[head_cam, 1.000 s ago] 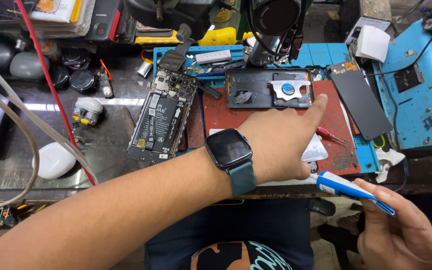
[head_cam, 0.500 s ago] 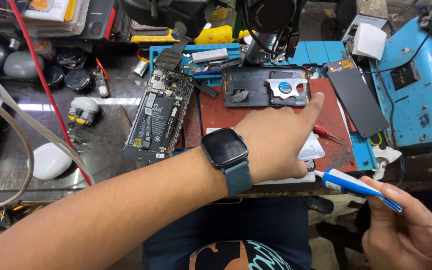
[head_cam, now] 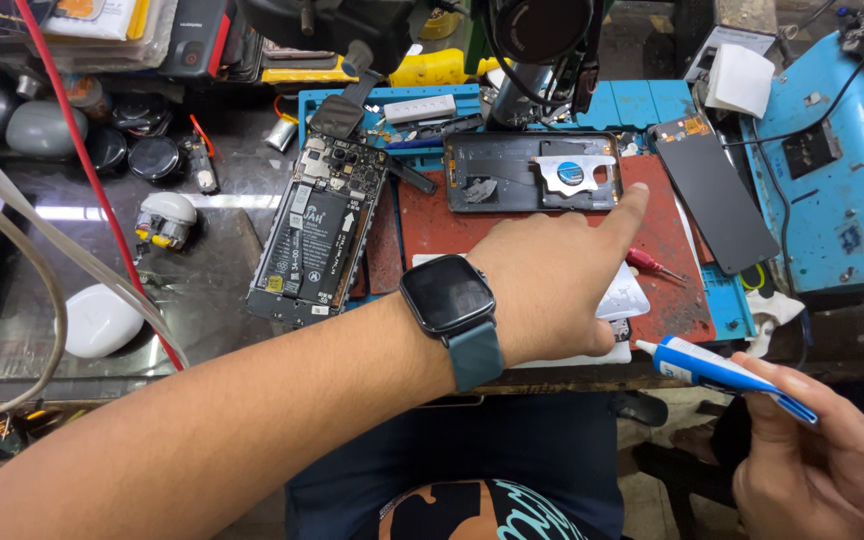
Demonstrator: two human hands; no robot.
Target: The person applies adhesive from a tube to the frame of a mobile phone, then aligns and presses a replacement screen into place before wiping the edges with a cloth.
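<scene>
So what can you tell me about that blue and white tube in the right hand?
The tube is slim, white at its nozzle end and blue along the body, with a darker blue band near the back. It looks like soft plastic. The right hand grips its rear end, so it lies nearly level, tilted slightly, nozzle pointing left toward the left hand. It hangs just past the near edge of the bench, touching nothing but the fingers. Whether it is capped cannot be told.

Cluttered glass-topped workbench (head_cam: 202, 290) with red mat (head_cam: 432, 225), blue machine (head_cam: 832, 190) alongside.
</scene>
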